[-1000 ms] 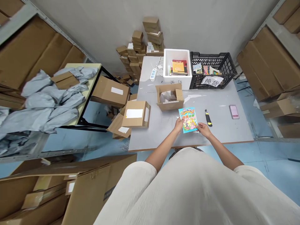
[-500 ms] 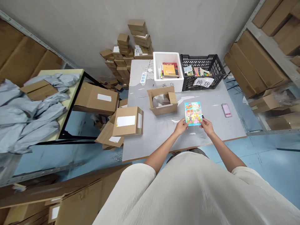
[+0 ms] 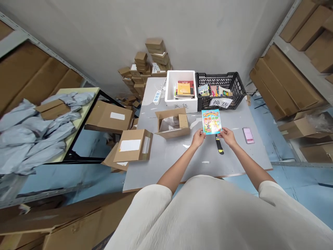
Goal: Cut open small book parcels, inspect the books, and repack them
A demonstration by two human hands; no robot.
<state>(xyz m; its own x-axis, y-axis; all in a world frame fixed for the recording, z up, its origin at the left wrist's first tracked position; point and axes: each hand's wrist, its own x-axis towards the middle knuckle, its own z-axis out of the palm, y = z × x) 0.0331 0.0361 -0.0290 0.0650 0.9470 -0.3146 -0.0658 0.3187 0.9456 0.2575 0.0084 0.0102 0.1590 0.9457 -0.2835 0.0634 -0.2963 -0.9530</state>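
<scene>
A colourful book [image 3: 211, 121] with a light-blue border is held up over the grey table [image 3: 166, 163]. My left hand [image 3: 198, 138] grips its lower left corner, and my right hand [image 3: 228, 136] pinches its lower right corner. Just below the book lies a black and yellow utility knife [image 3: 219, 144], its upper end hidden behind the book. To the left is an open cardboard box [image 3: 173, 132] with pale wrapping inside. Behind the book stand a white foam box [image 3: 181, 103] with several books and a black crate [image 3: 238, 92] holding more of them.
A closed carton [image 3: 131, 144] sits at the table's left edge. A pink phone-like item [image 3: 248, 135] lies at the right. A power strip [image 3: 157, 97] is at the back left. Grey bags [image 3: 28, 128] cover a side table. Stacked cartons stand by the wall.
The view has shifted, and the table contents appear lower in it. Both hands have raised the book slightly toward the crate, uncovering most of the utility knife.
</scene>
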